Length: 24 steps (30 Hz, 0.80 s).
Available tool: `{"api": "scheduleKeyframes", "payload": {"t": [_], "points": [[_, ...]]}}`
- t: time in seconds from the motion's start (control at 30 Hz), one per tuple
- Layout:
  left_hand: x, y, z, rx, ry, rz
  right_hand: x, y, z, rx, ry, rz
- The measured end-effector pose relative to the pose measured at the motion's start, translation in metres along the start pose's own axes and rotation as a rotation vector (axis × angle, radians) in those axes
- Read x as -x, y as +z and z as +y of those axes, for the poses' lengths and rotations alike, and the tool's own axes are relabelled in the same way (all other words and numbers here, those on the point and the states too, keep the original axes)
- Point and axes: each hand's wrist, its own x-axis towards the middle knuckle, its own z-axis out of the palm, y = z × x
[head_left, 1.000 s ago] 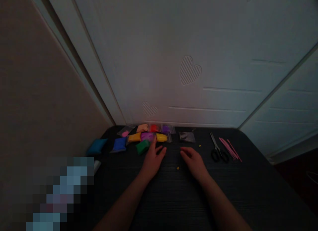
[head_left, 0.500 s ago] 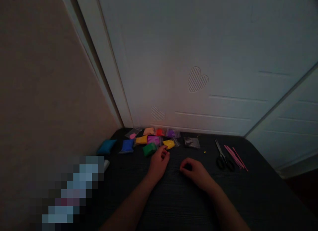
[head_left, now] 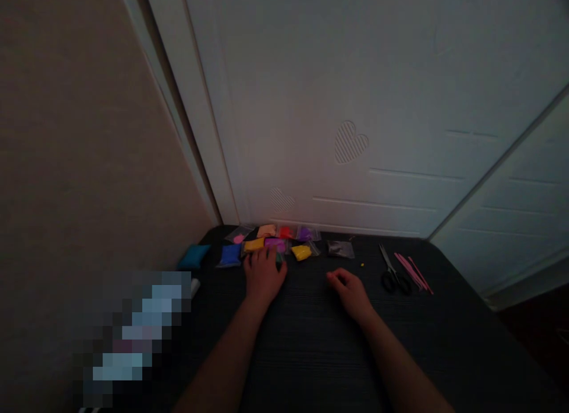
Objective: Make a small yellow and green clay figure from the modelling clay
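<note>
Green, block-like packet (head_left: 278, 258): on black wood-grain tabletop (head_left: 302, 348), far side, left of centre; mostly covered, long axis hidden. Left hand (head_left: 263, 279): nearer of the two, over it; fingers fanned to the far left, thumb to the right, visible sliver between; grip cannot be told. Right hand (head_left: 351, 293): well to the right, fingers curled narrow, contents unclear.

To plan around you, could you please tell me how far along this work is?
Early, it seems: a small yellow bit lies loose, but no finished piece shows. The left hand partly covers the green packet; whether the right hand holds anything is unclear. The scissors and pink tools lie untouched.
</note>
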Motion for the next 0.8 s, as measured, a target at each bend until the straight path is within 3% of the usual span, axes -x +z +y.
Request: {"api": "scheduleKeyframes", "payload": {"t": [0.2,0.8], "points": [[0.003,0.015,-0.004,0.012,-0.005,-0.097,0.001,0.004,0.003,-0.008,0.004,0.038],[-0.003,0.011,-0.005,0.123,-0.040,0.017,0.004,0.003,-0.003,0.029,-0.033,0.012]]}}
